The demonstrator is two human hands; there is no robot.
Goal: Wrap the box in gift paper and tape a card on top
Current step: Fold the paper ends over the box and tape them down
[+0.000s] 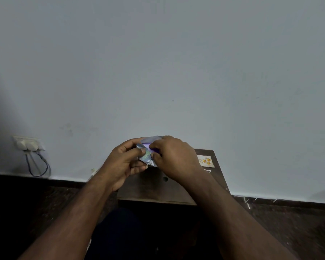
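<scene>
Wrapping stage, it seems: at frame centre the left hand [123, 162] grips the box [154, 149] and shiny paper [146, 156]; the right hand [174, 156] pinches a fold; next likely creasing; the card [205, 161] waits right of centre.

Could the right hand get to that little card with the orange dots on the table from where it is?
Probably yes. The card lies uncovered on the table just beside the right hand, with nothing between them. But that hand and the left hand both hold the half-wrapped box, so it must let go first.
</scene>
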